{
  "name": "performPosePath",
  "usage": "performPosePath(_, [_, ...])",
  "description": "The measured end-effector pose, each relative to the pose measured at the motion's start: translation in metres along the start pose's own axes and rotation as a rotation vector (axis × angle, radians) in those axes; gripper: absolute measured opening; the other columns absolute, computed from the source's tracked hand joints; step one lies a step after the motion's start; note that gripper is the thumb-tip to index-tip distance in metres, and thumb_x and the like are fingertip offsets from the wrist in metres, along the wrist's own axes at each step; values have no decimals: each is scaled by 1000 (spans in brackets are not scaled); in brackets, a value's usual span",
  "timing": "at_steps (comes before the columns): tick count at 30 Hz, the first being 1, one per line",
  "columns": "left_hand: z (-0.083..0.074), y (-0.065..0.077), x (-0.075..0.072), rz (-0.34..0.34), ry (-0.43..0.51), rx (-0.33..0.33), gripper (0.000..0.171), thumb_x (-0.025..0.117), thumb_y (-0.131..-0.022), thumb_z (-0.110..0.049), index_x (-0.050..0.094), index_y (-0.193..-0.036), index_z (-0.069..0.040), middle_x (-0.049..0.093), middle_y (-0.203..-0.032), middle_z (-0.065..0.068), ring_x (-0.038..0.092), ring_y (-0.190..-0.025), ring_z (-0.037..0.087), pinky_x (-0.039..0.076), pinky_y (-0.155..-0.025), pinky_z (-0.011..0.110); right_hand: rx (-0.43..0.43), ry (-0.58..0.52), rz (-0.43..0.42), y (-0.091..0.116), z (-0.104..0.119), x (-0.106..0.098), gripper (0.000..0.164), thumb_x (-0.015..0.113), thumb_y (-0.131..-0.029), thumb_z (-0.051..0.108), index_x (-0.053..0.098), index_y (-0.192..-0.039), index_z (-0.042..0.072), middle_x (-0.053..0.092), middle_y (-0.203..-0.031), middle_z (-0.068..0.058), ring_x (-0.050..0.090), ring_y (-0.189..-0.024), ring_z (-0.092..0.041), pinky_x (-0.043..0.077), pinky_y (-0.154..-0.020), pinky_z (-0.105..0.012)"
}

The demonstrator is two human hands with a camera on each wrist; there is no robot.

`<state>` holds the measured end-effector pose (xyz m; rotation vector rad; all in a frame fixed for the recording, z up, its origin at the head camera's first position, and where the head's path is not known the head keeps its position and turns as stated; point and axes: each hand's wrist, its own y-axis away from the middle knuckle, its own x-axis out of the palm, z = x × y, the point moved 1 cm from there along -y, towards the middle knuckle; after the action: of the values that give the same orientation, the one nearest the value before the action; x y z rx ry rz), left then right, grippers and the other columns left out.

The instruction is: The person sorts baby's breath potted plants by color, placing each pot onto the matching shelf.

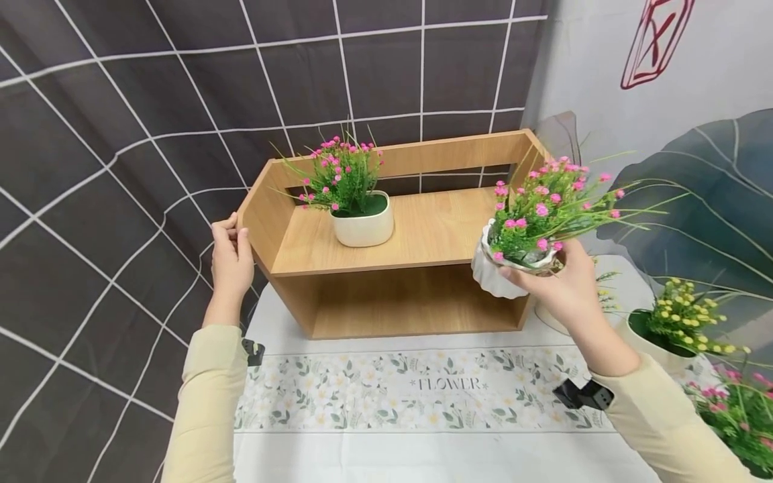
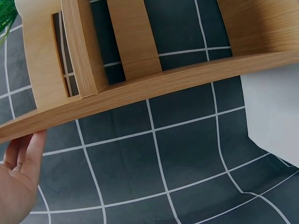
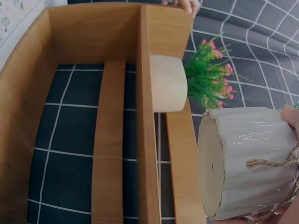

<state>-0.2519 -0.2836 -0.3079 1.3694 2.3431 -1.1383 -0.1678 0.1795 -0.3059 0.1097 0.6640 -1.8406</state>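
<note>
The right hand (image 1: 564, 280) clasps a white pot (image 1: 496, 274); the left hand (image 1: 232, 265) grips a shelf (image 1: 435, 228).

dark gridded cloth (image 1: 386, 80) hangs behind a white table (image 1: 362, 459); a pale wall (image 1: 582, 60) bears a red drawing (image 1: 656, 43).

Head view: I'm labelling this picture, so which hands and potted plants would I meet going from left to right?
Left hand, cream-potted pink plant, white ribbed pot in the right hand, yellow-flowered plant, pink-flowered plant at the lower right edge.
</note>
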Motion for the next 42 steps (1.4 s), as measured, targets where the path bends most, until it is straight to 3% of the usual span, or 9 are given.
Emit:
performPosePath(4, [1,2,2,1,7,5,35,39,-101,-23,38,-132,-5,55,-120,21,54,-101,37,37,-81,47,14,11,24,-3,-3,5,80,85,-65,12,48,-136,7,57,-128,-16,48,-105,-1,37,-89,-18])
performPosePath(11, [0,1,2,-13,8,10,36,39,-101,-23,38,-131,-4,55,-119,22,54,-101,38,36,-83,48,41,34,95,-12,-7,14,82,84,-68,19,43,-138,4,56,-129,-20,52,-113,-27,38,-87,-19])
performPosePath(20, [-1,2,4,-6,0,-6,37,37,-102,-24,37,-131,-3,55,-123,21,54,-104,37,36,-85,50,35,34,93,-22,-22,25,79,84,-70,22,44,-136,3,57,-125,-18,52,-110,-23,38,-82,-18])
performPosePath(30, [-1,2,4,-40,-8,-14,37,37,-101,-26,38,-131,-4,56,-120,21,54,-106,38,36,-85,52,91,75,117,-35,-28,28,76,80,-73,34,44,-130,0,55,-126,-20,51,-109,-29,41,-87,-38])
performPosePath(42, [-2,3,4,-49,-14,-26,36,37,-101,-25,38,-131,-6,56,-120,20,53,-110,37,35,-86,53,87,97,175,-45,-30,34,83,76,-77,39,35,-138,0,48,-134,-23,48,-117,-35,40,-93,-48])
